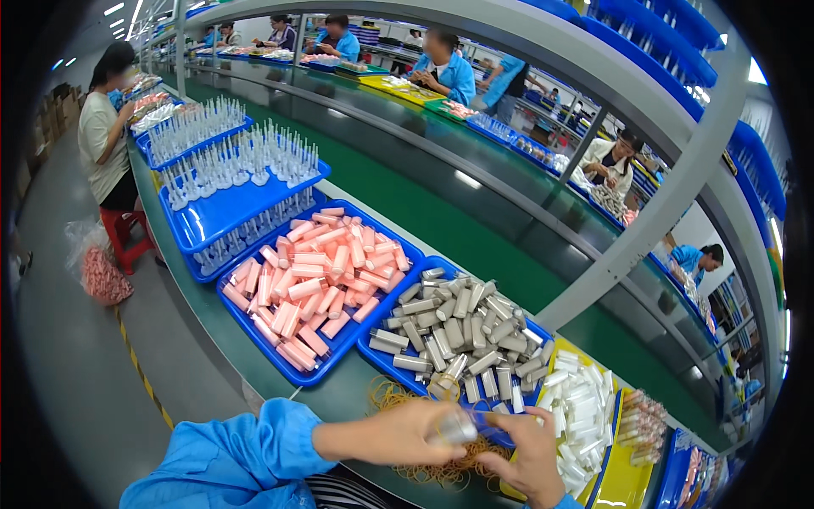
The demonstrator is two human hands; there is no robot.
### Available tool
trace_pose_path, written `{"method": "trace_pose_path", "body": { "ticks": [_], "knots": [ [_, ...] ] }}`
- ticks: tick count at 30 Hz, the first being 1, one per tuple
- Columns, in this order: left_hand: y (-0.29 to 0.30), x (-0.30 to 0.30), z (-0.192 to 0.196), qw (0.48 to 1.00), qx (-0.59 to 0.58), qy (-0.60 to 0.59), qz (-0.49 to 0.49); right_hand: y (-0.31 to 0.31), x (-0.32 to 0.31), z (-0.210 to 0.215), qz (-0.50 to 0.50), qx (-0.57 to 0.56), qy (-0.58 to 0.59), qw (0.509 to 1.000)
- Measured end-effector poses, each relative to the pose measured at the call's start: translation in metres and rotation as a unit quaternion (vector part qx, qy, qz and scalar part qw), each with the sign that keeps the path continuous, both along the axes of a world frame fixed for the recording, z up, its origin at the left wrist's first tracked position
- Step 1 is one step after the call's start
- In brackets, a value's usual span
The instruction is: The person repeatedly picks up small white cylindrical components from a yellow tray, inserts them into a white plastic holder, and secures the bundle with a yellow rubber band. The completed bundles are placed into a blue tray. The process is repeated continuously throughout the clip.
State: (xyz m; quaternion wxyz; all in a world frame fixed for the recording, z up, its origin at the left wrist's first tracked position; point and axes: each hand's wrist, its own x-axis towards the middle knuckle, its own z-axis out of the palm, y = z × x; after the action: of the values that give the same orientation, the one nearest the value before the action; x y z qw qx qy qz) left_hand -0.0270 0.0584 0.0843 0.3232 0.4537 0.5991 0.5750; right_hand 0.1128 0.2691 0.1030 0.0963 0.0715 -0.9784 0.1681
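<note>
My left hand reaches across in a blue sleeve, closed around a short, blurred cylinder with a shiny, pale end. Facing it, my right hand is slightly blurred, its thumb and fingers apart, and nothing clear shows between them. Under both hands lies a loose heap of thin yellow-brown rubber bands. Just beyond them, a blue tray is heaped with grey, clear-ended cylinders. A larger clear and grey piece rests at that tray's near side.
Pink cylinders fill a blue tray to the left. Stacked blue trays behind hold upright translucent stems. White pieces lie on a yellow tray at right. A slanting metal post stands beside the green belt. Co-workers sit beyond.
</note>
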Motion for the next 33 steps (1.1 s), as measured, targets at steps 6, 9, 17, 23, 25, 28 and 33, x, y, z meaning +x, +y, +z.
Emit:
{"method": "trace_pose_path", "body": {
  "ticks": [6,9,17,23,25,28,33],
  "knots": [
    [0.006,-0.014,-0.016,0.926,0.086,-0.316,0.189,-0.004,0.033,-0.009,0.039,-0.732,0.1,0.673],
    [0.02,0.018,-0.021,0.946,0.194,-0.049,0.256,-0.028,0.01,0.019,-0.064,-0.79,0.236,0.562],
    [0.015,0.044,-0.019,0.977,0.141,0.103,0.12,-0.027,-0.015,-0.015,-0.154,-0.488,0.17,0.842],
    [0.012,0.032,-0.022,0.972,0.03,0.211,0.095,-0.069,-0.008,0.019,0.011,-0.221,0.16,0.962],
    [0.013,0.033,-0.024,0.976,0.013,0.206,0.071,-0.071,-0.008,0.014,0.007,-0.245,0.133,0.96],
    [0.015,0.037,-0.027,0.988,-0.014,0.151,0.034,-0.071,0.0,0.01,-0.015,-0.244,0.091,0.965],
    [0.017,0.026,-0.018,0.997,0.057,-0.007,0.053,-0.064,-0.001,0.016,-0.008,-0.128,0.162,0.978]
  ]
}}
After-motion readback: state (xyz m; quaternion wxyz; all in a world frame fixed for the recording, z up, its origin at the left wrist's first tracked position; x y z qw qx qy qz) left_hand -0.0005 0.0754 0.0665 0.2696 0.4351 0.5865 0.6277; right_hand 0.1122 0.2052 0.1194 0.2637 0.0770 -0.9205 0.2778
